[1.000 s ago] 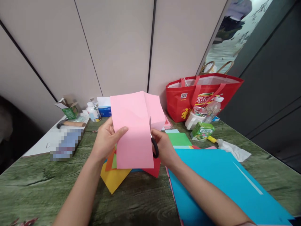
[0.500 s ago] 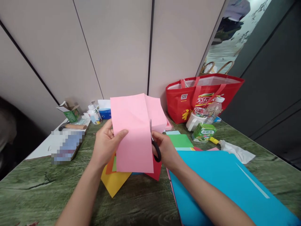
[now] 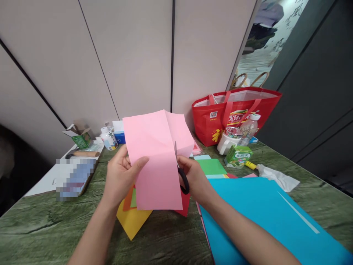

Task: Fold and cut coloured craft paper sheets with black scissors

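A sheet of pink paper (image 3: 154, 162) is held up in front of me, with a cut running up its right part and the right piece bending back. My left hand (image 3: 120, 171) grips its left edge, thumb on the front face and fingers behind. In my right hand (image 3: 194, 175) is a pair of scissors (image 3: 183, 180) with black handles. The blade points upward at the cut in the paper. Beneath the sheet, yellow paper (image 3: 132, 222), orange paper (image 3: 127, 201) and red paper (image 3: 185, 204) lie on the table.
Large blue sheets (image 3: 253, 217) lie at the right, beside green paper (image 3: 211, 166). Behind them stand a green box (image 3: 238, 156), a white mug (image 3: 227, 143), a plastic bottle (image 3: 249, 130) and a red bag (image 3: 205, 121). A blurred phone-like object (image 3: 77, 178) and a white bottle (image 3: 109, 139) are left.
The view has shifted slightly, so the background sits a little further left. Both hands keep their hold, and the paper has tilted slightly, its lower edge lower in view.
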`<move>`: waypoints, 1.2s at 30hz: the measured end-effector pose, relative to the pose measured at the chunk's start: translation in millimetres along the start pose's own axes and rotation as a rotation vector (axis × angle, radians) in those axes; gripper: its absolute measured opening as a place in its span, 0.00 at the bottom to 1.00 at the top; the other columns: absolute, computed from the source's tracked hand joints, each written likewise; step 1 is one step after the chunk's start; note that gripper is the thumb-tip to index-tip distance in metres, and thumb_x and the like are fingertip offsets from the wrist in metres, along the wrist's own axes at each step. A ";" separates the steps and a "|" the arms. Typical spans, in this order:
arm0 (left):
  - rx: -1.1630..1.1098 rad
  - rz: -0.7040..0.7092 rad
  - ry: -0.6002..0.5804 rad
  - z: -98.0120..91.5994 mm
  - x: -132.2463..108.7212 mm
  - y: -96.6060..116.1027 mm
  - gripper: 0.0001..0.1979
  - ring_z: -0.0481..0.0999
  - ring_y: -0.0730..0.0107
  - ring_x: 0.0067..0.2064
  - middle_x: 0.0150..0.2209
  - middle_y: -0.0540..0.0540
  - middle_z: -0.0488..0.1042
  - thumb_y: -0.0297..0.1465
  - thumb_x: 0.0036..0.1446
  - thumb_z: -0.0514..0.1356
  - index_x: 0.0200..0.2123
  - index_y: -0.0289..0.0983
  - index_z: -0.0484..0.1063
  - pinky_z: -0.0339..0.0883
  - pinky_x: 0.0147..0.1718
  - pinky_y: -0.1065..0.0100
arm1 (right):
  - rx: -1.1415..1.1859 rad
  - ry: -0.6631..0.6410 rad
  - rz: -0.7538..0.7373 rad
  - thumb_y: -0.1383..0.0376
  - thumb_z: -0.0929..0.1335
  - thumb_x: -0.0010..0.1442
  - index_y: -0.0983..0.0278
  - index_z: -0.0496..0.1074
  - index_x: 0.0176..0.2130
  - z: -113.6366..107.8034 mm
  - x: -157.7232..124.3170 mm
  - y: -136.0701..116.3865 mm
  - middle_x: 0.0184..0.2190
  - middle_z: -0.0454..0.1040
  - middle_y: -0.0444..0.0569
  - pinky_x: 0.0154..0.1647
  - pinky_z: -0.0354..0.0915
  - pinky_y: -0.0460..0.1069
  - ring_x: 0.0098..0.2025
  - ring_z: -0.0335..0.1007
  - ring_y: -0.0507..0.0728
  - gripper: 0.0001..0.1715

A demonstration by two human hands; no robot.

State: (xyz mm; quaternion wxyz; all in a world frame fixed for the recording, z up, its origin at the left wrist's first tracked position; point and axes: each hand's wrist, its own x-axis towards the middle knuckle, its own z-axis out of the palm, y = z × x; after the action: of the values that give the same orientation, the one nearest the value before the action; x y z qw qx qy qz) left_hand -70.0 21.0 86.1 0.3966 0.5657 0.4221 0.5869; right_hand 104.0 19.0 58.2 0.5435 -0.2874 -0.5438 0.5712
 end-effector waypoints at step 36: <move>0.112 0.062 0.020 -1.4 -3.6 5.6 0.20 0.60 0.82 0.16 0.20 0.56 0.67 0.32 0.46 0.65 0.44 0.40 0.67 0.54 0.11 0.82 | -0.007 0.007 -0.030 0.67 0.73 0.43 0.64 0.73 0.31 -0.1 -4.1 -3.0 0.24 0.74 0.41 0.28 0.63 0.45 0.27 0.67 0.50 0.11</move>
State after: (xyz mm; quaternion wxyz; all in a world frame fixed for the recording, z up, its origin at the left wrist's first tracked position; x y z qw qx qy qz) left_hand -71.1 15.7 90.1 0.3421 0.5940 0.4404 0.5799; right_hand 106.0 14.6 59.9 0.5529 -0.2830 -0.5481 0.5602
